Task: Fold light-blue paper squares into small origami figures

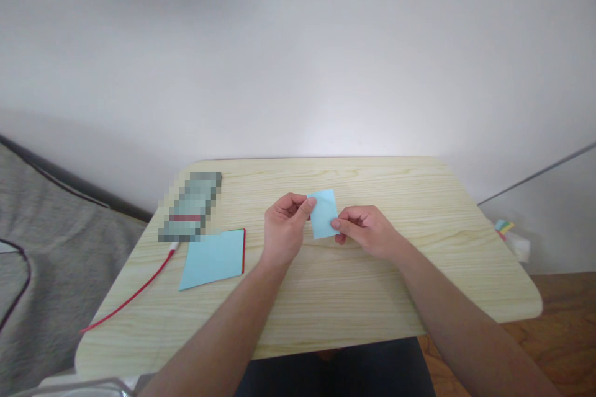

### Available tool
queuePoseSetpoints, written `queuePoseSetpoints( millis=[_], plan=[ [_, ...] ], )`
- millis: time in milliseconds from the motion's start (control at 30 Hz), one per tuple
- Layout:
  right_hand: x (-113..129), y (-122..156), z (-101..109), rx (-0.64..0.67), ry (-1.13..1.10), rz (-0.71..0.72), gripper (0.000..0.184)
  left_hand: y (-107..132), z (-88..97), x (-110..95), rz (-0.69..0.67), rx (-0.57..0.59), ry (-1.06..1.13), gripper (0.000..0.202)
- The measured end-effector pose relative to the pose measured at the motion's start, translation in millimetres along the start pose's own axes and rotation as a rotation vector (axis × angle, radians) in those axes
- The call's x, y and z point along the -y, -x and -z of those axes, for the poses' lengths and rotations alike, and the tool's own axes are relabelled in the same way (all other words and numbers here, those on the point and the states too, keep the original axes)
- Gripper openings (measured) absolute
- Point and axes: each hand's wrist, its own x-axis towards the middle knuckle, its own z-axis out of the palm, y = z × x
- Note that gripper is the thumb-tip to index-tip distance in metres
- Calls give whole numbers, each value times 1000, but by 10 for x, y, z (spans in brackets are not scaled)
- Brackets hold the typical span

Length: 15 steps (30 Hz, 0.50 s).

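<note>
A small light-blue piece of paper (325,216) is held up over the middle of the table. My left hand (289,220) pinches its upper left edge, the thumb lying on the front. At the lower right corner, my right hand (363,227) grips the same paper between thumb and fingers. Whether the paper is one layer or folded, I cannot tell. A stack of coloured paper (212,260) with a light-blue sheet on top lies to the left of my left hand, red showing along its right edge.
A pixelated phone-like device (190,208) lies at the table's left, with a red cable (135,294) running from it toward the front left edge. The pale wooden table (395,180) meets a white wall (298,62). Grey fabric (60,273) is at the left, a white bag (516,245) beyond the right edge.
</note>
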Motion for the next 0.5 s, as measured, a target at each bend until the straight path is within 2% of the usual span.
queuePoseSetpoints(
  millis=[167,367,500],
  plan=[
    [12,5,3,51,1,7,36,-8,1,-5,-7,-50,-20,25],
    [-7,3,14,55,8,0,34,-16,12,27,-8,-40,-5,24],
    [-14,1,6,68,-65,-24,34,-8,0,11,-6,-43,-9,25]
  ],
)
